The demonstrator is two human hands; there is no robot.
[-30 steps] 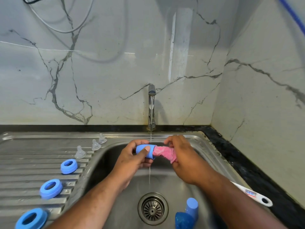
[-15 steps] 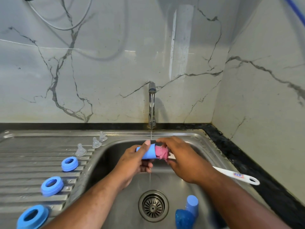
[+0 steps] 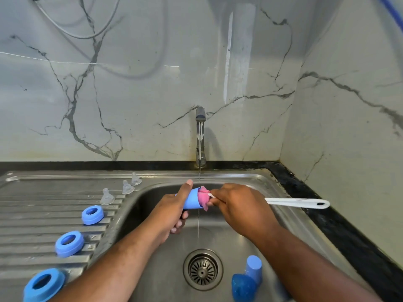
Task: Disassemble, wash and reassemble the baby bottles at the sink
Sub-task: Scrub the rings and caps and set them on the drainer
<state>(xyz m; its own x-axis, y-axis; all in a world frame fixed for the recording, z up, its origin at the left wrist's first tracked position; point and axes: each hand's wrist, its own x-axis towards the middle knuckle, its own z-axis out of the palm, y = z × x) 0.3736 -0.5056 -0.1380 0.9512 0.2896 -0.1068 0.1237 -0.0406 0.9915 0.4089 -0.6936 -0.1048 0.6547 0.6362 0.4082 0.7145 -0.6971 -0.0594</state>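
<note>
- Fingers of the left hand and right hand meet under the tap. Well to their left, three blue collars lie apart on the draining board, unscrewed.
- Nearer the fingers, three clear teats stand by the basin's edge, pulled free.
- Left fingers are wrapped round a small blue bottle, thumb laid straight along its top, mouth facing right.
- Between the two hands, the pink sponge head sits partly inside that mouth, with the thin water stream falling just beside it.
- Right fingers are closed tight on the white brush handle, which juts out to their right.
- Below the right wrist, two more blue pieces lie beside the drain.
- Disassembly looks complete and washing midway. Those pieces and all reassembly appear left to do.
</note>
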